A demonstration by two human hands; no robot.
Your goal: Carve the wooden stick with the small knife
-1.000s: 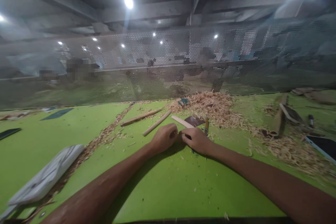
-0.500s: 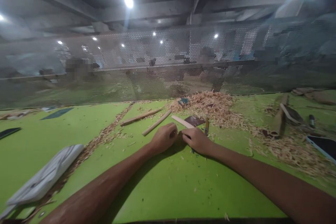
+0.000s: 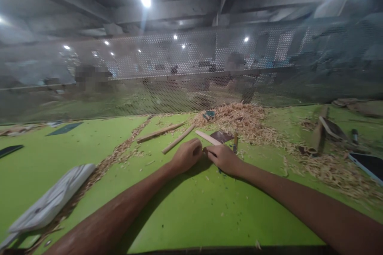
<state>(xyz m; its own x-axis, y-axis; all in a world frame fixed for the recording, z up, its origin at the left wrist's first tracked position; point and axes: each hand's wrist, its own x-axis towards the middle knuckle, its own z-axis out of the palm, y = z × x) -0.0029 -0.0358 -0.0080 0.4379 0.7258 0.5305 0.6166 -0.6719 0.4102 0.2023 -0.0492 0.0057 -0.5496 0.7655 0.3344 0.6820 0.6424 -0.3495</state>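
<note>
Both hands are close together over the green table (image 3: 185, 211). My left hand (image 3: 187, 154) is closed, its fingers curled; what it holds, if anything, is too small to tell. Just to its right, my right hand (image 3: 223, 158) is closed too, with a small dark bit at its fingertips that I cannot make out. A pale wooden strip (image 3: 207, 137) lies just beyond my right hand, beside a dark brown sheet (image 3: 222, 136). A second pale stick (image 3: 178, 139) and a rougher wooden piece (image 3: 160, 132) lie beyond my left hand.
Wood shavings (image 3: 243, 117) are heaped at the back beneath a perforated screen (image 3: 185, 91). A white padded bundle (image 3: 54, 199) lies at the left. At the right are a phone (image 3: 369, 166) and a wooden block (image 3: 318, 133). Blurred people show behind the screen.
The fingers of both hands have shifted very slightly, and they stay curled side by side. The objects on the table have not visibly moved.
</note>
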